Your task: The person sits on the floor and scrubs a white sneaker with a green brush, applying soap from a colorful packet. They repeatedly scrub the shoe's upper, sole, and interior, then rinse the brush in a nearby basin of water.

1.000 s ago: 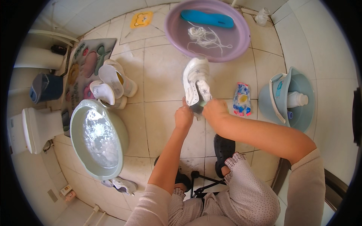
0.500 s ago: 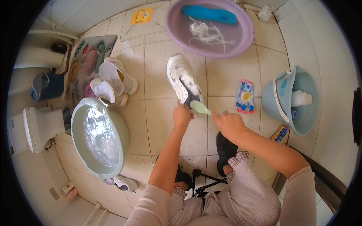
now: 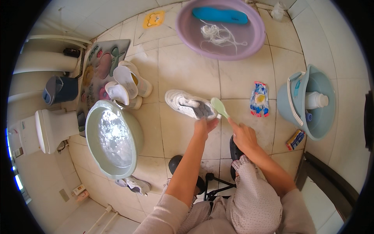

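A white sneaker (image 3: 183, 104) with its laces out lies over the tiled floor in front of me, toe to the left and opening toward me. My left hand (image 3: 204, 128) grips the sneaker at its heel; part of the fingers is hidden beneath it. A pale green brush (image 3: 219, 106) is held by its handle in my right hand (image 3: 243, 136), index finger stretched along it. The brush head is beside the heel, its bristles facing away from view. Whether the bristles touch the shoe I cannot tell.
A purple basin (image 3: 183, 45) holds water, a blue insole and white laces. At left stand a pale green basin (image 3: 136, 156) of sudsy water and white shoes (image 3: 126, 84). At right are a blue-and-red packet (image 3: 260, 100) and a tipped blue bucket (image 3: 286, 101) with a white bottle inside.
The sneaker has turned so its toe points left instead of away from me. The brush has moved from the shoe's opening to the outside of the heel.
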The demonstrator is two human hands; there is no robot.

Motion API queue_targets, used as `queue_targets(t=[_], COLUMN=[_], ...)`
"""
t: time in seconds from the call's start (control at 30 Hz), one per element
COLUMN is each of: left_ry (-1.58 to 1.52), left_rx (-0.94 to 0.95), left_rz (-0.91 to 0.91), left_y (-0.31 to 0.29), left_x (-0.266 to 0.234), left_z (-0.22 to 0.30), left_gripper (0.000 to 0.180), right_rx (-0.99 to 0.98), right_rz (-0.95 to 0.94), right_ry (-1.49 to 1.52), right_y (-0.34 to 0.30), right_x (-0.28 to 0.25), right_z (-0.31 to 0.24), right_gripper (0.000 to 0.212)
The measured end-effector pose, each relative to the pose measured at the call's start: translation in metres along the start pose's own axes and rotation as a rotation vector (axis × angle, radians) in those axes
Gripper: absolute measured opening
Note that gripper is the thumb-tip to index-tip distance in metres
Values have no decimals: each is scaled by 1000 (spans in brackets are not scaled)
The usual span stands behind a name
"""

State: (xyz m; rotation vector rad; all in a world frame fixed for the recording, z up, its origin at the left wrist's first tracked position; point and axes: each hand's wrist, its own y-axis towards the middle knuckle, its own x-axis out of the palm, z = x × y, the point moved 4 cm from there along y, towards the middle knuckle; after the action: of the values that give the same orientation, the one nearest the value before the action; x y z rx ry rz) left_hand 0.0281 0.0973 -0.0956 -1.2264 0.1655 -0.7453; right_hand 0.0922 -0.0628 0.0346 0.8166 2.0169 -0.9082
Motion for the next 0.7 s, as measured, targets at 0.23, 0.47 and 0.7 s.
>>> queue_targets(t=[0.23, 0.47, 0.7], left_ry=[870, 1161, 228], left_rx=[1012, 512, 114], left_rz=[561, 52, -75], left_y=[-63, 3, 1], left_x=[18, 31, 31], left_z=[28, 44, 45], left_gripper=[26, 33, 46], right_rx=[124, 23, -61], right_rz=[102, 5, -102], right_ry=[573, 440, 310], right_y=[-31, -12, -14], right_x=[9, 11, 19], right_z=[26, 9, 13], right_gripper=[55, 50, 55])
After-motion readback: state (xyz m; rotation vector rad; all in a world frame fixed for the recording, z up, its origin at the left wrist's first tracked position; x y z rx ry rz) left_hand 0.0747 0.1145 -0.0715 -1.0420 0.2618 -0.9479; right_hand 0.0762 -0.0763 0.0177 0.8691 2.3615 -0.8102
